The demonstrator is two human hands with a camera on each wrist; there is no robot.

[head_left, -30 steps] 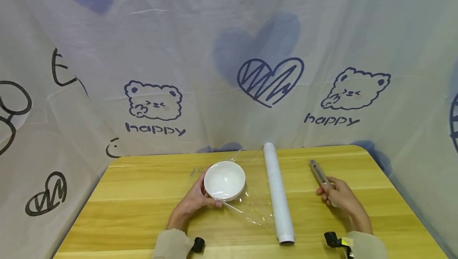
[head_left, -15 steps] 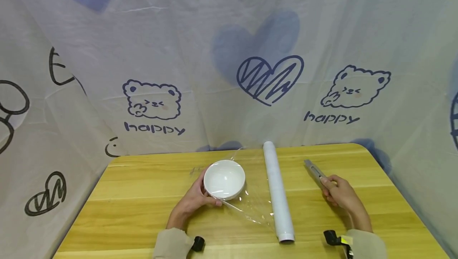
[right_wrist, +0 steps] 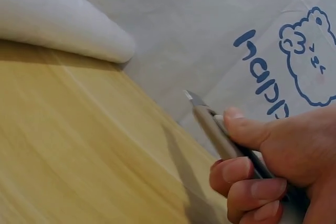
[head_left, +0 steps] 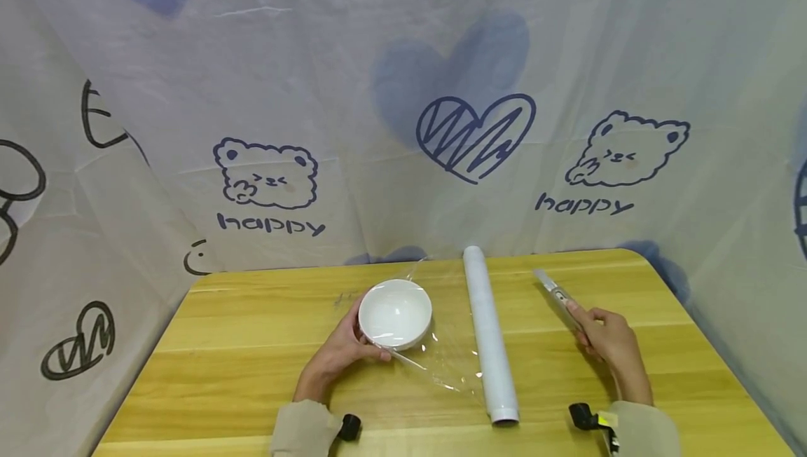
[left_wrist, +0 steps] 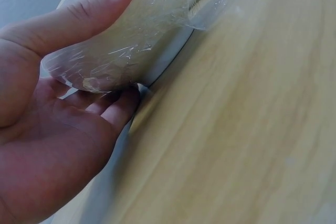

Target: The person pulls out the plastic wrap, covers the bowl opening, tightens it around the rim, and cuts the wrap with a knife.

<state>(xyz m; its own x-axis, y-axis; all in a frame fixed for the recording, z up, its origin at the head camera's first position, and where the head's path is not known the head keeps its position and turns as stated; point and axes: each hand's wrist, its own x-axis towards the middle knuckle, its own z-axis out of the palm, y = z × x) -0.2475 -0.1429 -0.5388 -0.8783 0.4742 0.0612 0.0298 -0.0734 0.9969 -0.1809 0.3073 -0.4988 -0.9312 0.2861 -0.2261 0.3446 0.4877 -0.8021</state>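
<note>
My left hand (head_left: 343, 348) holds a white bowl (head_left: 395, 313) from its left side, thumb at the near rim and fingers beneath. Clear plastic wrap (left_wrist: 152, 40) lies over the bowl and clings round its side. From there the sheet stretches right to a long white roll of plastic wrap (head_left: 492, 338) lying on the table. To the right of the roll, my right hand (head_left: 605, 338) grips a grey utility knife (right_wrist: 218, 135), thumb on its slider. A short blade tip shows at the knife's front, pointing away and to the left, above the table.
The wooden table (head_left: 239, 345) reaches back to a pale curtain (head_left: 353, 92) printed with hearts and bears. A black wrist camera (head_left: 349, 428) sits by the left sleeve, and another wrist camera (head_left: 583, 416) by the right sleeve.
My right hand has turned the utility knife and shifted its thumb along the handle; the blade has come out at the front. The left hand, bowl and roll stay in place.
</note>
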